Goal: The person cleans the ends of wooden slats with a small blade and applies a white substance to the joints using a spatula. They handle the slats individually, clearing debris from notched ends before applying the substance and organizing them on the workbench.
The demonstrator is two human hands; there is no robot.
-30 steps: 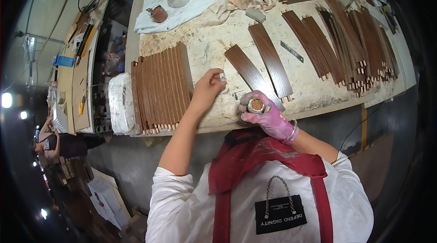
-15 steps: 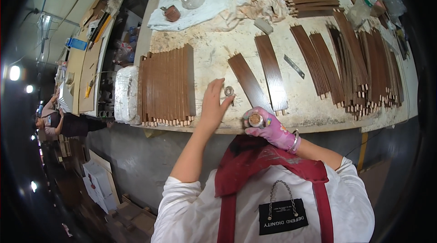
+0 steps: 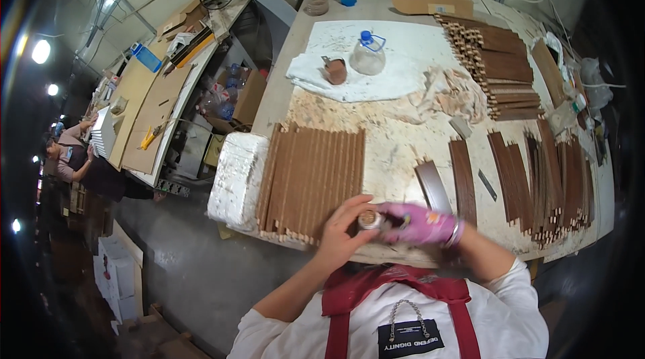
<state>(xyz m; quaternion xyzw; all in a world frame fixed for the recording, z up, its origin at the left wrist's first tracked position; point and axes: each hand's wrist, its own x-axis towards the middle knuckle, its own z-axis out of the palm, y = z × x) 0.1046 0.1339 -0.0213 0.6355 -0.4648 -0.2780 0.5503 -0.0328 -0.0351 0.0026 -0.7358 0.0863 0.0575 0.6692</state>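
Note:
A small round jar [image 3: 369, 219] with brown stuff in its top is held between my two hands, over the near edge of the worktable. My bare left hand [image 3: 344, 232] curls its thumb and fingers around the jar's left side. My right hand [image 3: 418, 224], in a pink flowered glove, closes on the right side; its fingers are partly blurred. Left of the hands lies a neat row of brown wooden slats [image 3: 312, 181] with pale pegged ends. Two single slats, one of them glossy [image 3: 433, 187] and one darker [image 3: 462, 181], lie beyond the gloved hand.
A white wrapped block [image 3: 236, 181] stands left of the row. Farther back are a clear plastic bottle [image 3: 367, 56], a brown-stained cup [image 3: 334, 71] and a crumpled cloth [image 3: 457, 93]. A flat blade [image 3: 487, 185] and more slats [image 3: 564, 177] lie right. A person [image 3: 84, 157] stands far left.
My left hand has gone from the tabletop to the jar, meeting my right hand there. The small ring that lay beside the left hand no longer shows. The view has shifted, showing more of the table's far end.

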